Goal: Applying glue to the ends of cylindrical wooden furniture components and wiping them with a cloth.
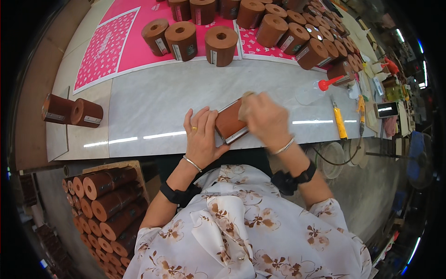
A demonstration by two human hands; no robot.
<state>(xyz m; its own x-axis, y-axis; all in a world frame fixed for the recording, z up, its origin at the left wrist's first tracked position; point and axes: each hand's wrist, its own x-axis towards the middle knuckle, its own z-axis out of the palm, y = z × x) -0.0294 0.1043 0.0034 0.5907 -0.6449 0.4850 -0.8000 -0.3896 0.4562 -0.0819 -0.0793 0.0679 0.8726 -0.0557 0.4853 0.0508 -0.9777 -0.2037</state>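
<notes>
A: Starting big — grey marble-look table (186, 88), pink patterned sheets (134, 46) far left, brown cylindrical rolls (221, 45) standing on them, more in a box (109, 204) near left.

B: Hands?

A: Left hand (200, 137) closed around a flat brown block (230, 124) at the near table edge. Right hand (265, 118) blurred on its right end, fingers curled — grip unclear.

B: Smaller?

A: Yellow-handled tool (339, 123) right, red-capped bottle (320, 88) beyond.
</notes>
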